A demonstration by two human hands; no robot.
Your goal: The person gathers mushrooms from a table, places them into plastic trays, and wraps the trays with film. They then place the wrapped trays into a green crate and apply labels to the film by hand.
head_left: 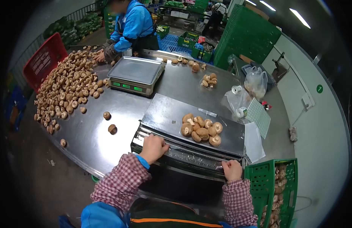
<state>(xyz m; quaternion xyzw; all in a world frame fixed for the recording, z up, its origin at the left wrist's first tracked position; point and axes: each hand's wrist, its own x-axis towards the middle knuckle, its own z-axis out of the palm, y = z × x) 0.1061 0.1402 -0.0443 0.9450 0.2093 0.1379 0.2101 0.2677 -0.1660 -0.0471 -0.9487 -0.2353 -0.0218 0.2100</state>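
My left hand (153,149) is closed, its thumb and fingers pinched at the left front of a film-wrapping machine (135,141). My right hand (232,170) pinches at the right end of the same front bar. Between the two hands runs a strip of clear plastic film (191,157), shiny and wrinkled. Just beyond it, a cluster of brown shiitake mushrooms (201,131) rests on the machine's flat metal plate (160,110), some caps up and some stems up.
A big heap of shiitake mushrooms (69,83) covers the table's left, beside a red basket (45,57). A digital scale (136,70) stands at the back, near a person in a blue jacket (136,22). A green crate (259,173) holding mushroom packs is at my right. Plastic bags (255,83) lie beyond.
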